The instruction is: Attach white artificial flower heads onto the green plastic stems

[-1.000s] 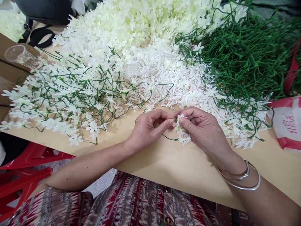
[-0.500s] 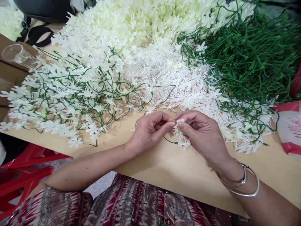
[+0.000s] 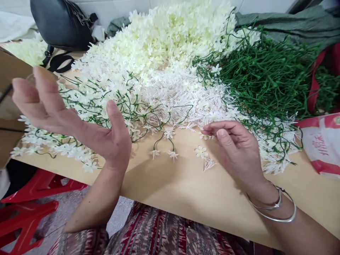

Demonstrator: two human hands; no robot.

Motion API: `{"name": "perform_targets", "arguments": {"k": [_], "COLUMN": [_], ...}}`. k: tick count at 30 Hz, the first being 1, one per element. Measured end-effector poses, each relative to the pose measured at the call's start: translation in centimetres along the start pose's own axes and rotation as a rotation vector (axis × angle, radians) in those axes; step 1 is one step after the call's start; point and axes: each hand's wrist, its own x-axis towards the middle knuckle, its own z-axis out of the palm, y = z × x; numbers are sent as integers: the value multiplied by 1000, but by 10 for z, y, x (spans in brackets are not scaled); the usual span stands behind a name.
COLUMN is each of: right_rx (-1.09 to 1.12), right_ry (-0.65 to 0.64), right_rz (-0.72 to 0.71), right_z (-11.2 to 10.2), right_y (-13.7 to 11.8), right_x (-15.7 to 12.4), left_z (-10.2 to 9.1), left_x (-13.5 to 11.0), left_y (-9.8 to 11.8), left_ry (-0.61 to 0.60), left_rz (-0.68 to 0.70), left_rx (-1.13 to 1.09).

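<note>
Plastic bag (image 3: 320, 143): red print, perhaps Chinese, illegible.

The left grip (image 3: 79, 120) is raised above the counter (image 3: 191, 187), palm up and fingers spread, holding nothing. The right grip (image 3: 235, 147) rests low on the counter with its fingers loosely curled and nothing visible between them. Just beside it lie a loose white flower (image 3: 201, 151) and a spiky white stamen piece (image 3: 209, 163). A short green sprig (image 3: 163, 145) lies between the two. Behind them are heaps of cream blossoms (image 3: 170, 35), white stamens (image 3: 186, 92), bare green stems (image 3: 265, 78) and finished sprigs (image 3: 85, 102). Two silver bangles (image 3: 276, 209) circle the right wrist.
</note>
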Motion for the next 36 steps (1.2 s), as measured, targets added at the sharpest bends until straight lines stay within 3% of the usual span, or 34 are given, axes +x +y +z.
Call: {"name": "perform_targets", "arguments": {"k": [5, 10, 15, 19, 26, 30, 33, 36], "right_rx": [-128, -325, -512, -673, -1112, -1315, -1267, -1095], "right_ry": [-8, -115, -336, -480, -376, -342, -284, -168], "right_rz": [-73, -124, -229, -294, -609, -619, -654, -657], "right_z": [1, -6, -12, -14, 15, 31, 24, 6], "right_y": [-6, -19, -31, -27, -14, -9, -7, -7], "right_x": [0, 3, 8, 8, 41, 64, 65, 56], "left_z": [15, 25, 10, -6, -32, -53, -65, -65], "left_x": [6, 2, -1, -10, -31, -40, -46, -49], "left_y": [7, -7, -35, -35, -2, 12, 18, 22], "left_ry": [-48, 132, 183, 179, -60, -136, -140, -148], "left_rz": [30, -16, -128, -151, -124, -141, -140, -150], "left_rx": [221, 467, 491, 419, 389, 455, 429, 376]}}
